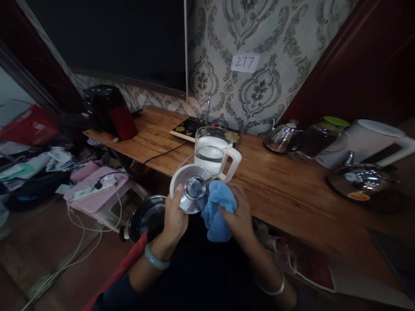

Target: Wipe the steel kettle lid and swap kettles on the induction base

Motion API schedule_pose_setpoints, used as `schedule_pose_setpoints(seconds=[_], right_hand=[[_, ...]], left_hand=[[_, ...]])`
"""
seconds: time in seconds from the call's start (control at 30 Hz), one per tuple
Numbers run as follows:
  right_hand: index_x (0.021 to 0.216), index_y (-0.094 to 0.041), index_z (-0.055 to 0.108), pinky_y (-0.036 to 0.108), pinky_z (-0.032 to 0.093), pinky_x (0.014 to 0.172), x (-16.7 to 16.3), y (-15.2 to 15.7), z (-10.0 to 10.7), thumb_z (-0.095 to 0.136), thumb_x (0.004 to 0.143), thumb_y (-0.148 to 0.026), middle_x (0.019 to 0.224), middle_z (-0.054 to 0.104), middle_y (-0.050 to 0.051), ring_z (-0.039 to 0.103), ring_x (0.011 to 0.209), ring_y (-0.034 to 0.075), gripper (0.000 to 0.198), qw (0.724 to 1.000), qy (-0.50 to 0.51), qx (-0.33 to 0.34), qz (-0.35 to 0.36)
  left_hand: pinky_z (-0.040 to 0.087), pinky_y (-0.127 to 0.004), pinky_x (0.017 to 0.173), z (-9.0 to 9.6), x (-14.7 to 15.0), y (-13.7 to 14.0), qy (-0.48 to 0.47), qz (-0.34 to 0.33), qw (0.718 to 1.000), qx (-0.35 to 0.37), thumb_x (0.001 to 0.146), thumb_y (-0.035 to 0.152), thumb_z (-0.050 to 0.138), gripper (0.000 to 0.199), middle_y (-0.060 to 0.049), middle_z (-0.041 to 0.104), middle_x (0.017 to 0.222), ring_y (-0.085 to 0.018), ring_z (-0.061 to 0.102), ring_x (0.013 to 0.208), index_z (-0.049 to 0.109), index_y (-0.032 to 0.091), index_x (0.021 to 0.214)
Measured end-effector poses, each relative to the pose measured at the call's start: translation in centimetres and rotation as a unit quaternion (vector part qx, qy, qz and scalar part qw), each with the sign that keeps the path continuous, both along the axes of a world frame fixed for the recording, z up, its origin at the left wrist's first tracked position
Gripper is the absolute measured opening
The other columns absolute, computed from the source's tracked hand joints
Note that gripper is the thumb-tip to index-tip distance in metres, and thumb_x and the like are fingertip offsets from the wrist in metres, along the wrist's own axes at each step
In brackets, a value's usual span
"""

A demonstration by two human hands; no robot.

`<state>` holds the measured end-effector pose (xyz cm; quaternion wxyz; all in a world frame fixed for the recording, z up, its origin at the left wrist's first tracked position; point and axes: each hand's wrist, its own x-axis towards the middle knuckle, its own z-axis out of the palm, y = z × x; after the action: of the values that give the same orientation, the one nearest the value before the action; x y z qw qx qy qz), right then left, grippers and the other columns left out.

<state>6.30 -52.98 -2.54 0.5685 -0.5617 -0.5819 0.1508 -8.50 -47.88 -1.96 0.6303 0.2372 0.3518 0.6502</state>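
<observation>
My left hand point(176, 218) grips a round lid point(202, 172) with a shiny metal face, a white rim and a clear knob at its middle. The thumb lies across the face near the knob. Bunched in my right hand point(241, 211) is a blue cloth point(218, 216), up against the lid's right edge. Just beyond the lid, on the wooden table, stands a glass jug point(207, 152) with a white handle point(231, 163) pointing right. The jug looks partly filled with clear liquid.
Behind the jug lies a black induction cooker point(183, 128) with a cord. Metal kettles point(282, 137) point(359, 181), a green-lidded jug point(324, 134) and a white jug point(378, 140) stand right. A black-and-red appliance point(110, 112) stands left. Below are a dark pot point(147, 216) and a pink stool point(97, 188) with cables.
</observation>
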Motion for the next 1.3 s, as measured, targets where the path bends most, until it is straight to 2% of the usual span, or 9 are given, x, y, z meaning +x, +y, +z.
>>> schedule_pose_setpoints(seconds=[0.13,0.27,0.4,0.5,0.6,0.77,1.0,1.13,1.3], right_hand=[[0.101,-0.022,0.070,0.040,0.056,0.084,-1.1,0.1,-0.7,0.067,0.067,-0.022,0.099,0.069,0.005,0.067,0.094,0.027,0.034,0.998,0.017,-0.029,0.055],[0.111,-0.022,0.067,0.039,0.056,0.087,-1.7,0.1,-1.4,0.069,0.070,-0.025,0.104,0.072,0.005,0.068,0.097,0.026,0.041,0.990,0.118,-0.058,0.055],[0.118,-0.022,0.063,0.039,0.058,0.086,-1.0,0.5,-1.5,0.072,0.072,-0.033,0.111,0.074,0.006,0.071,0.098,0.025,0.049,0.958,0.238,-0.117,0.108],[0.109,-0.022,0.067,0.040,0.058,0.082,0.2,0.9,-1.2,0.075,0.070,-0.036,0.099,0.076,0.004,0.072,0.089,0.026,0.042,0.943,0.280,-0.144,0.111],[0.105,-0.022,0.069,0.040,0.058,0.079,1.5,1.1,-0.5,0.075,0.068,-0.035,0.095,0.076,0.004,0.071,0.086,0.026,0.039,0.956,0.254,-0.127,0.078],[0.108,-0.024,0.067,0.039,0.055,0.085,2.6,1.5,0.7,0.072,0.065,-0.027,0.103,0.073,0.003,0.068,0.095,0.026,0.043,0.989,0.107,-0.065,0.077],[0.099,-0.022,0.071,0.041,0.055,0.082,1.2,0.7,-0.4,0.063,0.071,-0.022,0.098,0.063,0.007,0.064,0.093,0.027,0.029,0.996,-0.080,-0.050,0.012],[0.113,-0.024,0.068,0.038,0.056,0.080,-1.2,-1.2,-0.2,0.064,0.073,-0.020,0.106,0.063,0.007,0.065,0.094,0.025,0.040,0.987,-0.134,-0.054,0.075],[0.115,-0.027,0.067,0.031,0.056,0.079,-2.4,-2.5,1.4,0.061,0.074,-0.015,0.110,0.063,0.005,0.066,0.094,0.021,0.043,0.960,-0.146,-0.043,0.235]], left_hand=[[0.052,-0.024,0.059,0.0,-0.1,-0.2,0.014,0.012,1.000,0.012,0.064,0.047,0.088,0.040,-0.002,0.075,0.073,-0.015,0.067,0.062,0.075,0.014,0.083],[0.056,-0.026,0.066,0.6,0.0,-0.6,0.002,0.020,1.000,0.021,0.063,0.048,0.088,0.040,-0.002,0.076,0.077,-0.017,0.070,0.069,0.076,0.015,0.084],[0.058,-0.034,0.087,1.1,0.3,-1.3,-0.019,-0.062,0.997,0.044,0.067,0.047,0.087,0.048,-0.005,0.079,0.096,-0.026,0.073,0.098,0.076,0.019,0.104],[0.058,-0.038,0.092,1.3,-0.3,-1.3,-0.017,-0.142,0.989,0.041,0.067,0.043,0.086,0.052,-0.007,0.079,0.099,-0.030,0.072,0.106,0.074,0.019,0.111],[0.060,-0.039,0.085,1.5,-1.7,-0.6,0.003,-0.213,0.977,0.022,0.065,0.042,0.087,0.046,-0.009,0.080,0.092,-0.032,0.074,0.098,0.077,0.017,0.103],[0.059,-0.033,0.064,1.4,-2.8,0.8,0.045,-0.281,0.958,-0.044,0.066,0.042,0.086,0.035,-0.012,0.079,0.079,-0.025,0.072,0.066,0.079,0.013,0.084],[0.057,-0.027,0.062,0.8,-1.3,0.6,0.036,-0.137,0.988,-0.067,0.060,0.040,0.087,0.039,-0.009,0.078,0.075,-0.020,0.071,0.063,0.078,0.010,0.084],[0.056,-0.025,0.061,1.0,-0.8,0.4,0.008,-0.057,0.997,-0.044,0.058,0.038,0.086,0.035,-0.004,0.076,0.073,-0.016,0.069,0.063,0.075,0.013,0.080],[0.048,-0.024,0.049,1.1,-1.1,0.2,0.030,-0.056,0.996,-0.060,0.064,0.044,0.083,0.033,0.001,0.069,0.059,-0.013,0.060,0.050,0.071,0.015,0.071]])
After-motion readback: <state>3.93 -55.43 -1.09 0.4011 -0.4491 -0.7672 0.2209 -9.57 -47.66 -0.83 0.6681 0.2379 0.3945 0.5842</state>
